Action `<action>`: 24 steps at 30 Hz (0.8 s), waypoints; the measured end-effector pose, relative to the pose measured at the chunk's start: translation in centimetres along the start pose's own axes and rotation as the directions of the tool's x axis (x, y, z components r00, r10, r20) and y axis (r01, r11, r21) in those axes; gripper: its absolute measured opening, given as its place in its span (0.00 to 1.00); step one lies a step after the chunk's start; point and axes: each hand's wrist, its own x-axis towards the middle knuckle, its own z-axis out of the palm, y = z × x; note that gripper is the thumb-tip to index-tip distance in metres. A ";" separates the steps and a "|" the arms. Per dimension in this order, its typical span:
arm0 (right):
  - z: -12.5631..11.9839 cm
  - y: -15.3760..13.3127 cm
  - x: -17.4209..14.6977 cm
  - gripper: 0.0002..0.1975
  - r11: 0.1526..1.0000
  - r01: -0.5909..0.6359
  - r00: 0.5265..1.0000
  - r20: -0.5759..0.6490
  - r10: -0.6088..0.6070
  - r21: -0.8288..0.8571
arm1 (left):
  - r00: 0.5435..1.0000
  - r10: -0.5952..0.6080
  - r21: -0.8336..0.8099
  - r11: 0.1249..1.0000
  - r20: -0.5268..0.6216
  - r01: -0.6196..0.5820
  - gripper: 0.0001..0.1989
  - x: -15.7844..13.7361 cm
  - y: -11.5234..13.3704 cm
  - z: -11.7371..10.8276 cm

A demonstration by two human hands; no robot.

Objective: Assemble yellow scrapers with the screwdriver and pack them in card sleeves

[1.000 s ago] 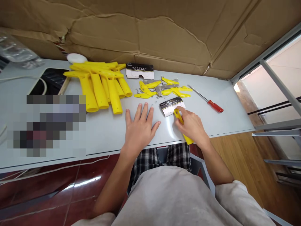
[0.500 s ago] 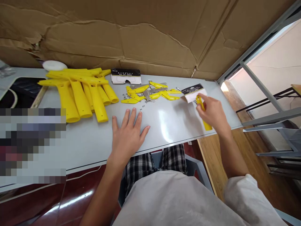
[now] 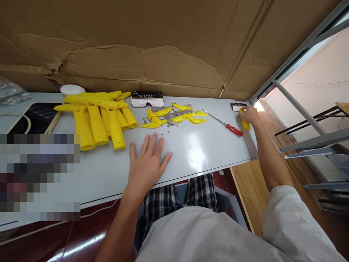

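My left hand (image 3: 145, 163) lies flat on the table with its fingers spread, just below a few small screws (image 3: 168, 131). At the table's far right end, my right hand (image 3: 249, 115) is closed around the yellow handle (image 3: 246, 126) of a scraper. A black-and-white card sleeve (image 3: 237, 106) covers the scraper's head end; the blade is hidden. Left of that hand lies a screwdriver (image 3: 234, 130) with a red handle. Flat yellow plastic pieces (image 3: 158, 112) and metal blades (image 3: 170, 118) are heaped mid-table. Several hollow yellow T-shaped handles (image 3: 116, 129) are stacked to their left.
A black-and-white card sleeve (image 3: 147, 100) stands behind the yellow pieces. Brown cardboard (image 3: 136, 58) walls the table's back. A white round object (image 3: 72, 90) sits behind the handles, and a dark open case (image 3: 34, 118) lies left. A grey metal frame (image 3: 300, 96) rises right.
My right hand has carried the sleeved scraper right and back, down to the table's far right end. The screwdriver is now uncovered. My left hand stays flat in place.
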 end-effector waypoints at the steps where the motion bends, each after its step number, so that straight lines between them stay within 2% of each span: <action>1: 0.3 0.2 0.5 0.29 1.000 0.001 1.000 0.005 -0.001 0.005 | 1.000 -0.002 0.000 1.000 -0.001 0.002 0.33 0.0 0.0 0.0; 8: 1.7 2.0 2.6 0.32 0.999 0.010 0.999 -0.039 -0.009 0.035 | 1.000 -0.017 0.035 0.999 0.003 0.017 0.34 0.0 0.3 -0.1; 15: 2.3 2.9 3.0 0.27 0.995 0.096 0.995 -0.028 -0.096 0.011 | 1.000 -0.015 0.058 0.998 0.014 0.014 0.35 0.0 0.1 0.0; 21: 1.3 3.2 2.1 0.27 0.986 0.164 0.986 0.014 -0.163 -0.035 | 1.000 -0.027 0.058 0.998 0.006 0.026 0.33 0.0 0.2 0.1; 24: 0.4 3.3 1.4 0.26 0.976 0.191 0.980 -0.042 -0.196 -0.102 | 1.000 -0.029 0.070 0.997 0.011 0.028 0.32 0.0 0.5 0.0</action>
